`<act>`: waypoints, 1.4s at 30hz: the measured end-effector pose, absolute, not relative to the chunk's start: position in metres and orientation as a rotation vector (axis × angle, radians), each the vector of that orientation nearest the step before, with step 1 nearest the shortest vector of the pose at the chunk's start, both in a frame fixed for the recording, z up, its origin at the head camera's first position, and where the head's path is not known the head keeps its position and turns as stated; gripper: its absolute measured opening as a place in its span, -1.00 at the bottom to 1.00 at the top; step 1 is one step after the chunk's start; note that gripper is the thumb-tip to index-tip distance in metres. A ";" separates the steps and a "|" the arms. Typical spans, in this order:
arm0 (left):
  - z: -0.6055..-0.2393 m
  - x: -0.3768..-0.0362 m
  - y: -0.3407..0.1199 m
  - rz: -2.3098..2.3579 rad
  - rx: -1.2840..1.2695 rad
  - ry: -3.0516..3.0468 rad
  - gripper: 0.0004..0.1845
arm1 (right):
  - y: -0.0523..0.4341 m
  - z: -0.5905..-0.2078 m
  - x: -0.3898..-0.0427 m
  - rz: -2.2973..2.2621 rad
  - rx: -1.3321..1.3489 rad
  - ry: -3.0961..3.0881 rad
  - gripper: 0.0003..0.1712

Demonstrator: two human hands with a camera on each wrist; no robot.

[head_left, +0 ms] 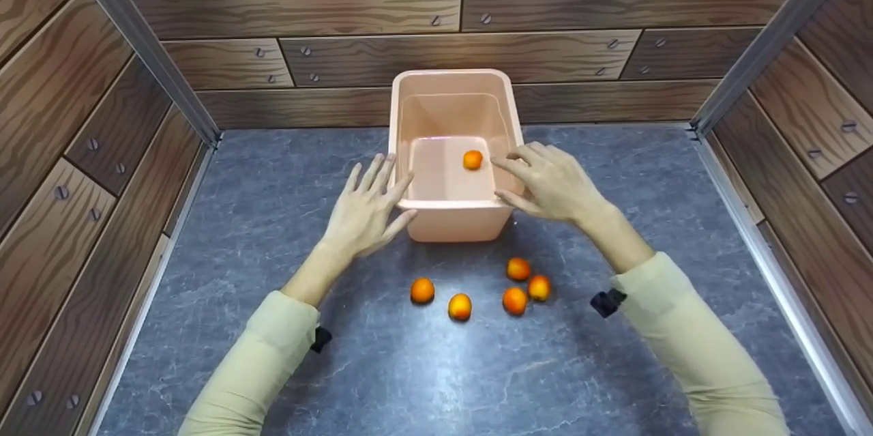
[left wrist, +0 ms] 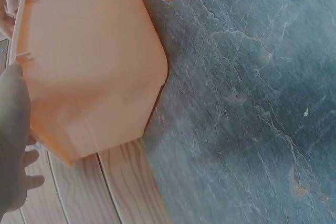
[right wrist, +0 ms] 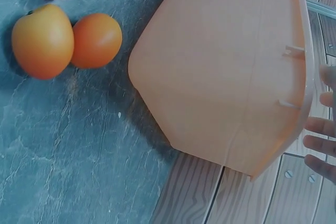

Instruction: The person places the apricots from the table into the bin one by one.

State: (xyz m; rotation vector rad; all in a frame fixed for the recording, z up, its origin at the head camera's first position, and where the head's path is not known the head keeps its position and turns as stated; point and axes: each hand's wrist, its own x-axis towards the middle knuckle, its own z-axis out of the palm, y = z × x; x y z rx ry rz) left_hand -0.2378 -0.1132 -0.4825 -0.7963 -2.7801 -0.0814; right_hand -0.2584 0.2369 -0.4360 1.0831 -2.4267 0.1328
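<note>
A peach-coloured plastic bin [head_left: 453, 223] stands upright on the grey marbled table, its inside in view from above. One round orange fruit [head_left: 472, 160] lies on its floor, toward the right wall. My left hand [head_left: 361, 211] is at the bin's near left corner, fingers straight and spread, thumb in front of the near wall. Over the right rim hangs my right hand [head_left: 556, 183], its fingers loosely bent above the bin and nothing between them. In the right wrist view its fingertips [right wrist: 319, 125] show beyond the rim.
Several more orange fruits lie on the table in front of the bin: one at left [head_left: 422, 291], one in the middle [head_left: 460, 307], and a close cluster at right [head_left: 515, 300]. Wood-patterned walls [head_left: 341, 3] enclose the back and both sides.
</note>
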 end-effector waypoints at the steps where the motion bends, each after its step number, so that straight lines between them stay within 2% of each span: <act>1: -0.483 -0.238 -0.113 -0.087 -0.797 -2.776 -0.25 | 0.238 -0.436 -0.256 0.137 1.083 -2.420 -0.40; 18: -0.483 -0.237 -0.114 -0.094 -0.791 -2.765 -0.26 | 0.259 -0.453 -0.217 0.179 1.112 -2.320 -0.38; 37: -0.483 -0.236 -0.113 -0.102 -0.800 -2.779 -0.25 | 0.288 -0.500 -0.185 0.215 1.077 -2.332 -0.31; 42: -0.483 -0.236 -0.113 -0.088 -0.800 -2.776 -0.25 | 0.294 -0.516 -0.179 0.155 1.062 -2.437 -0.21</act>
